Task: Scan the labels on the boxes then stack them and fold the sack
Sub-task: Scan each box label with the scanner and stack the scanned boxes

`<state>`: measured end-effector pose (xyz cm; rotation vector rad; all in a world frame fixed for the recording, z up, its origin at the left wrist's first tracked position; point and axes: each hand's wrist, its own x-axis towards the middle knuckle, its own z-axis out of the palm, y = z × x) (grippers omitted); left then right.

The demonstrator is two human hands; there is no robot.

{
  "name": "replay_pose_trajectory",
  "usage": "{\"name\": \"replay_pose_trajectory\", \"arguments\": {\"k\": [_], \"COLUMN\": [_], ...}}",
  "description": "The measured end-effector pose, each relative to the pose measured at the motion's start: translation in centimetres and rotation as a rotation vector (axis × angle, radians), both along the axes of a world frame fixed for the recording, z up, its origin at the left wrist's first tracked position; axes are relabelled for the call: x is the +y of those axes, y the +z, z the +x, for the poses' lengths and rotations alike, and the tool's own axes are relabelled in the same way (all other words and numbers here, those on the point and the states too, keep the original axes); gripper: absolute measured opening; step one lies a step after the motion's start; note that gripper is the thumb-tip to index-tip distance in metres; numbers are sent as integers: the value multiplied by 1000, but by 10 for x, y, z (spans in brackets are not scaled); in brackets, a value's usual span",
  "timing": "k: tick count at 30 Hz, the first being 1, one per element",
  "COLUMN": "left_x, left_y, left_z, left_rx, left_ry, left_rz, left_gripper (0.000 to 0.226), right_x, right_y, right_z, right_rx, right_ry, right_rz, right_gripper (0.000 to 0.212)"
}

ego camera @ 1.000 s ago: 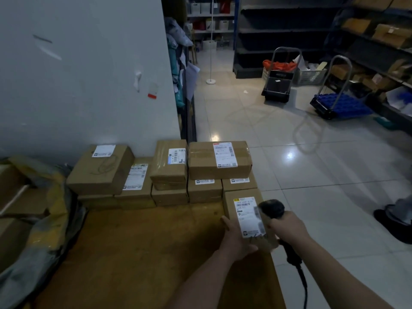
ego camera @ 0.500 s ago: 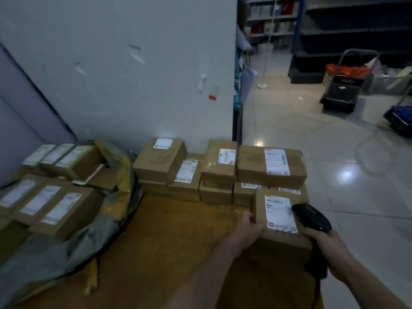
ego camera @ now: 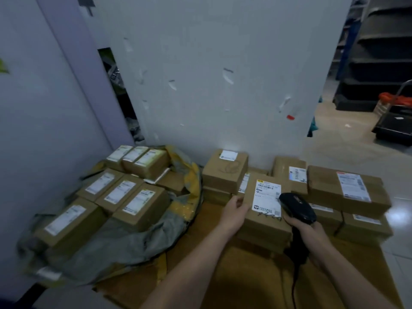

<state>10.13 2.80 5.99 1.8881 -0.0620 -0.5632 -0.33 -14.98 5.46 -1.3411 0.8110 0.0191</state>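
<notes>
The left hand (ego camera: 234, 211) grips the left edge of a brown cardboard box (ego camera: 264, 226), thumb on top and fingers curled under its side, while the right hand (ego camera: 305, 233) is wrapped round the handle of a black handheld barcode scanner (ego camera: 297, 207), whose rounded head sits just beside the right edge of the white shipping label (ego camera: 266, 198) on the box's top face. The scanner's black cable (ego camera: 294, 286) hangs down toward the lower edge of the view. The held box is tilted toward the camera, in front of the row of stacked brown cardboard parcels (ego camera: 347, 189) that stand against the white wall (ego camera: 211, 85); whether its underside rests on anything cannot be told. These parcels lie two layers deep, labels facing up, one squarer parcel (ego camera: 225, 170) at the left end touching the wall. To the left lies a crumpled grey-and-yellow plastic sack (ego camera: 124, 244), open and spread flat, with more labelled brown boxes (ego camera: 138, 206) packed side by side in it — about seven show, the nearest blurred. Everything sits on a brown cardboard-covered surface (ego camera: 223, 277). At the far right, well apart from the hands, a black platform trolley (ego camera: 394, 127) carrying something orange stands on the pale tiled floor (ego camera: 334, 139) before dark shelving (ego camera: 379, 52).
</notes>
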Motion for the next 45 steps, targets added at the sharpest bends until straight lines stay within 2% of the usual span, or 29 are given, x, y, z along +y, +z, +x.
{"name": "replay_pose_trajectory", "arguments": {"k": [2,7,14,25,29,32,38,45], "left_x": [34,121,212,319,361,393,454,507], "left_y": [3,12,19,15,18,18,8,-27], "left_z": [14,47,56,51,66,89,156,248], "left_rx": [-14,-32,-66,-89,-113,-107,-52,-88], "left_ry": [5,0,64,229,267,286,275,106], "left_rz": [-5,-20,7,79,97,88,27,104], "left_gripper": [40,46,42,41,44,44,42,47], "right_x": [35,132,230,322,362,393,460,524], "right_y": [0,9,22,21,27,29,27,8], "right_z": [14,44,62,78,95,119,184,260], "right_rx": [-35,-107,-102,-117,-108,-104,-50,66], "right_ry": [2,-8,56,221,263,282,239,100], "right_rz": [-6,-27,-14,-7,-2,-49,-67,-62], "right_gripper": [72,43,28,28,35,44,32,31]}}
